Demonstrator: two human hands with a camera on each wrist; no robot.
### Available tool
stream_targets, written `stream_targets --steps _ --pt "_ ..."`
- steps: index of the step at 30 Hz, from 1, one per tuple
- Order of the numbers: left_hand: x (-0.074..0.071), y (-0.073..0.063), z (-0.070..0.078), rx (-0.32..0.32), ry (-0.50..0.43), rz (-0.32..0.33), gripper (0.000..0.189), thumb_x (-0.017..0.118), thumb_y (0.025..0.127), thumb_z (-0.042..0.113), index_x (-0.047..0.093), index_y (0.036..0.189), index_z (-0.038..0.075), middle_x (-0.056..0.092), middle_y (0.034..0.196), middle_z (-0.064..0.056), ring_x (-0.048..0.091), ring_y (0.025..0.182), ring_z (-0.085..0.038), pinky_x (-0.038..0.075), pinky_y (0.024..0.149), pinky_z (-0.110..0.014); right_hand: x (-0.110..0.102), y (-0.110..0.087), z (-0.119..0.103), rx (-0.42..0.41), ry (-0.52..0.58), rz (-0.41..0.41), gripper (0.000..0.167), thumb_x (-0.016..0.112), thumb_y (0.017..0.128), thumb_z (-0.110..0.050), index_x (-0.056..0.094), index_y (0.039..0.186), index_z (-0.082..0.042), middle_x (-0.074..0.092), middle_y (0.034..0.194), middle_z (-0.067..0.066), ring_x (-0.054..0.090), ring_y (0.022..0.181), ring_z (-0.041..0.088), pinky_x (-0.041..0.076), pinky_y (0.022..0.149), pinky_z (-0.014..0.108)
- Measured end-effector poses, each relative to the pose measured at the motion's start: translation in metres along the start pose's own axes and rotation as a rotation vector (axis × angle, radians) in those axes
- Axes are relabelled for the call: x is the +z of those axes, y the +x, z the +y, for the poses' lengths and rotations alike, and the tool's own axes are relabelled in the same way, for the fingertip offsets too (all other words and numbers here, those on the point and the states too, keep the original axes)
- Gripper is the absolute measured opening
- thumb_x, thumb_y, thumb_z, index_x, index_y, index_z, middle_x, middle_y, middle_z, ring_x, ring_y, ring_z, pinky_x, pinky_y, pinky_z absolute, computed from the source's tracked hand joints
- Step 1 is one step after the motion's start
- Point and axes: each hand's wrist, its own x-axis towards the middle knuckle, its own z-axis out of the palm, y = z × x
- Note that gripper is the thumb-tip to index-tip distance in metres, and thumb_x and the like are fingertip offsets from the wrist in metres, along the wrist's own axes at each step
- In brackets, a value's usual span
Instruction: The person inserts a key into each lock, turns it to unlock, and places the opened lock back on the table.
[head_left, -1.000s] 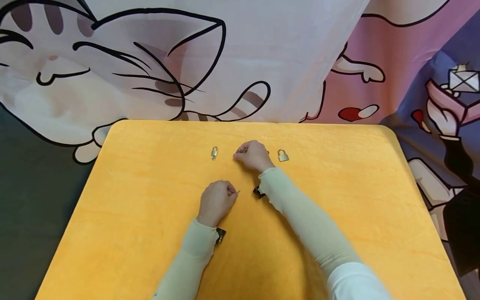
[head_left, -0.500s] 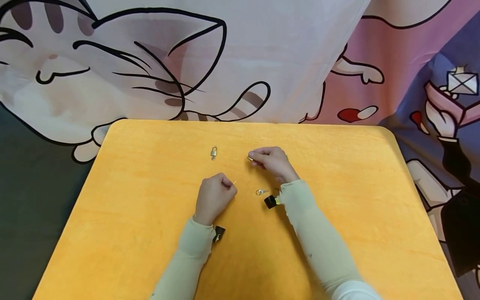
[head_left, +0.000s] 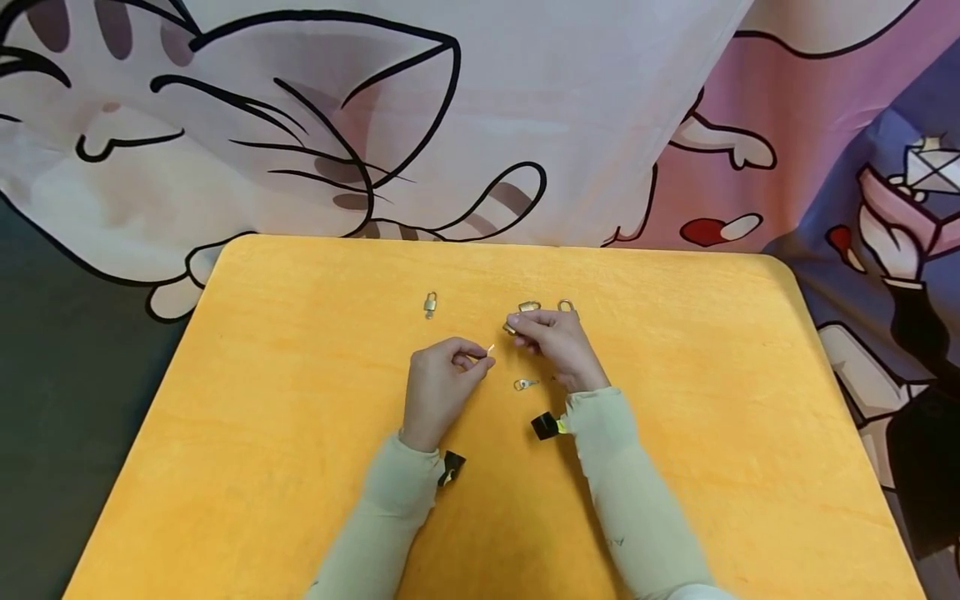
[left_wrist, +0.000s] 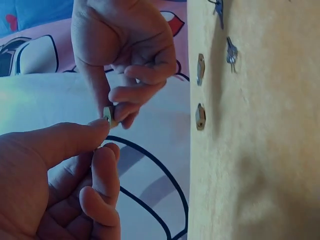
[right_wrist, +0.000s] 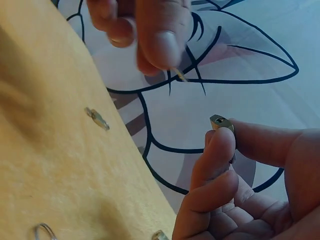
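Note:
My left hand point(head_left: 438, 387) pinches a small thin key point(head_left: 491, 350) between thumb and index finger, its brass-coloured tip sticking out. My right hand point(head_left: 558, 343) holds a small brass padlock point(head_left: 509, 329) by thumb and fingers. In the right wrist view the keyhole end of that padlock point(right_wrist: 221, 121) faces the left hand's key point(right_wrist: 181, 76), with a gap between them. From the left wrist, the padlock point(left_wrist: 108, 114) appears just beyond the left thumb tip. Both hands are raised above the table. The shackle is mostly hidden by the right fingers.
A padlock with a key in it point(head_left: 431, 305) lies at the back left of the yellow table point(head_left: 300, 375). Two more padlocks, one at the back point(head_left: 529, 306) and another point(head_left: 566, 305), lie behind the right hand. Ringed keys point(head_left: 525, 384) lie near the right wrist.
My right hand has picked up the padlock from the back of the table and drawn it nearer and to the right. My left hand has moved slightly forward and right with the key.

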Motion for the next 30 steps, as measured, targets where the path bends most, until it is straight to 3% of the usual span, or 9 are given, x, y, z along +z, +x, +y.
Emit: stream_targets --steps 6,13,18,23,30 --pt "0.007 0.0 0.005 0.035 -0.057 0.026 0.008 0.084 0.083 0.013 0.078 0.084 0.007 0.072 0.069 0.0 0.065 0.057 -0.004 0.052 0.054 -0.021 0.003 -0.003 0.007 -0.015 0.08 -0.009 0.03 0.07 0.097 -0.02 0.072 0.111 0.006 0.071 0.085 0.011 0.061 0.071 0.013 0.051 0.067 0.026" --pt "0.012 0.001 0.007 0.035 -0.182 0.069 0.008 0.078 0.089 0.01 0.076 0.09 0.002 0.075 0.075 -0.004 0.07 0.061 -0.006 0.056 0.06 -0.023 0.006 -0.005 0.013 -0.019 0.204 -0.017 0.029 0.068 0.097 -0.015 0.069 0.112 0.01 0.07 0.08 0.001 0.061 0.068 0.009 0.05 0.065 0.023" --pt "0.015 0.001 0.01 -0.027 -0.212 0.07 0.008 0.076 0.09 0.009 0.076 0.094 0.001 0.076 0.078 -0.005 0.071 0.064 -0.006 0.057 0.062 -0.022 0.007 -0.006 0.014 -0.031 0.258 -0.024 0.02 0.068 0.098 -0.011 0.07 0.106 0.006 0.07 0.08 0.001 0.062 0.068 0.01 0.049 0.063 0.023" --pt "0.018 0.001 0.012 -0.109 -0.313 0.05 0.012 0.071 0.094 0.007 0.075 0.1 -0.002 0.076 0.086 -0.009 0.073 0.069 -0.01 0.058 0.064 -0.023 0.008 -0.006 0.014 -0.042 0.293 -0.032 0.012 0.066 0.098 -0.007 0.071 0.102 0.002 0.07 0.081 0.001 0.062 0.068 0.01 0.049 0.063 0.022" --pt "0.02 0.002 0.014 -0.182 -0.403 0.027 0.014 0.068 0.096 0.007 0.074 0.103 -0.003 0.076 0.087 -0.012 0.075 0.072 -0.015 0.059 0.064 -0.026 0.009 -0.007 0.014 -0.047 0.309 -0.038 0.017 0.066 0.098 -0.006 0.069 0.108 0.008 0.072 0.083 -0.001 0.064 0.069 0.009 0.051 0.064 0.022"
